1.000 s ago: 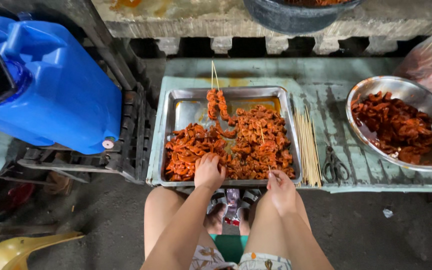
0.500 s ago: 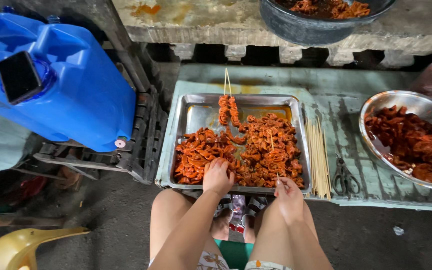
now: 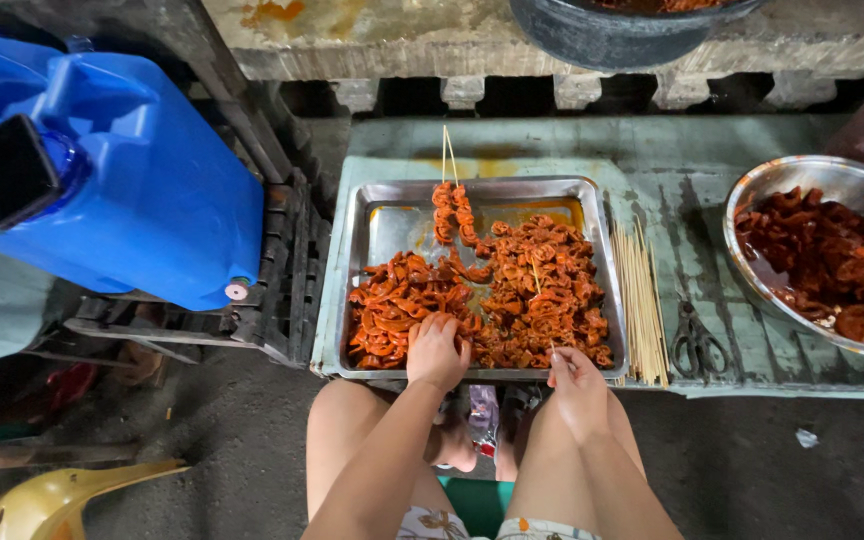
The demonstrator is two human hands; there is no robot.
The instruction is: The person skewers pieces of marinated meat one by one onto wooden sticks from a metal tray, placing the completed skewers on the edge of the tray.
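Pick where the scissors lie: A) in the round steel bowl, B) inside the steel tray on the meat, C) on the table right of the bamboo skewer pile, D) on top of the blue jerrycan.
C: the scissors lie flat on the green table, just right of the bamboo skewer pile and left of the round steel bowl, outside the steel tray.

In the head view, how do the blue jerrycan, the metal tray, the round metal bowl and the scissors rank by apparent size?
1. blue jerrycan, though it stands nearer the camera.
2. metal tray.
3. round metal bowl, partly cut off by the frame, so unsure.
4. scissors.
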